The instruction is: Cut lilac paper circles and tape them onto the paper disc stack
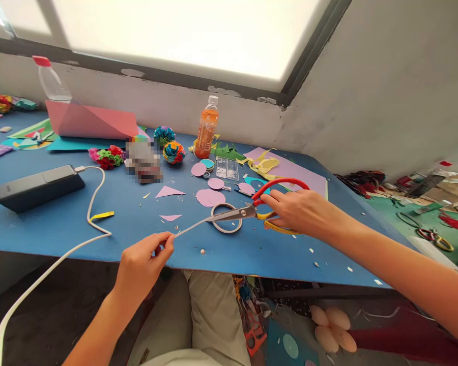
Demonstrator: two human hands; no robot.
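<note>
My left hand [147,259] pinches the end of a thin pale strip [191,227] just above the table's front edge. The strip runs up and right to the tips of a pair of scissors [243,212]. My right hand [290,209] grips the scissors by their handles, one loop red and the other yellow. The blades look nearly closed; whether they touch the strip I cannot tell. Beneath them lies a white roll of tape [229,232]. Lilac paper circles [209,197] and small paper offcuts [170,217] lie around it on the blue table [137,203].
A black power bank [40,185] with a white cable [92,203] lies at left. Behind stand an orange drink bottle [207,127] and a clear bottle [53,81]. Folded paper flowers [173,152] and lilac paper [307,175] lie farther back. A green table [393,213] is at right.
</note>
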